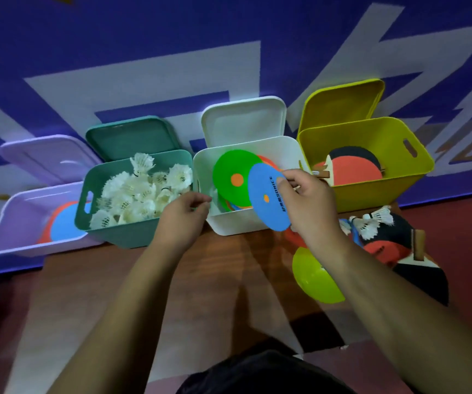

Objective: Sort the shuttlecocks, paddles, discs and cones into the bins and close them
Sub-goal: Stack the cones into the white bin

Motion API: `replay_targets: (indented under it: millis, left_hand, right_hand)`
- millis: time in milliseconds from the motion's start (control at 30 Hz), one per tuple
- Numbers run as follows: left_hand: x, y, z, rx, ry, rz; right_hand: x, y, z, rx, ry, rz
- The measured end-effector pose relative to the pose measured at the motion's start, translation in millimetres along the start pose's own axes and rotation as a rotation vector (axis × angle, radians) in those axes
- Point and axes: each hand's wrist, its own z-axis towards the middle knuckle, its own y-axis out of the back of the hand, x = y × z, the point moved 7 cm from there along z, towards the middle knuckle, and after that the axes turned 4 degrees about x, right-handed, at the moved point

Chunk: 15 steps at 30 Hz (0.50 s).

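Four open bins stand in a row against the wall. My right hand [307, 201] pinches a blue disc [267, 199] over the front edge of the white bin [237, 223], which holds a green disc [233, 172] and other discs. My left hand [182, 216] hovers with curled fingers between the teal bin [109, 231] and the white bin, holding nothing I can make out. The teal bin is full of white shuttlecocks [141, 194]. Red and black paddles [354, 169] lie in the yellow bin [371, 194]. The purple bin [15, 223] holds orange and blue cones [64, 223].
On the wooden table at the right lie loose shuttlecocks [371, 221], paddles [385, 243] and a yellow-green cone [314, 277]. Each bin's lid leans on the blue and white wall behind it. The table's front part [200, 294] is bare wood.
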Motion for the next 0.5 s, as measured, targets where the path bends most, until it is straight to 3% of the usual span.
replay_targets:
  millis: [133, 267, 500]
  left_hand:
    - [49, 36, -20, -0.008, 0.08, -0.145]
    - [105, 82, -46, -0.086, 0.145, -0.131]
    - [189, 167, -95, -0.25, 0.279, -0.162]
  right_hand:
    - [38, -63, -2, 0.119, 0.037, -0.008]
    - [75, -138, -15, 0.289, 0.048, -0.004]
    - [127, -271, -48, 0.553, -0.063, 0.132]
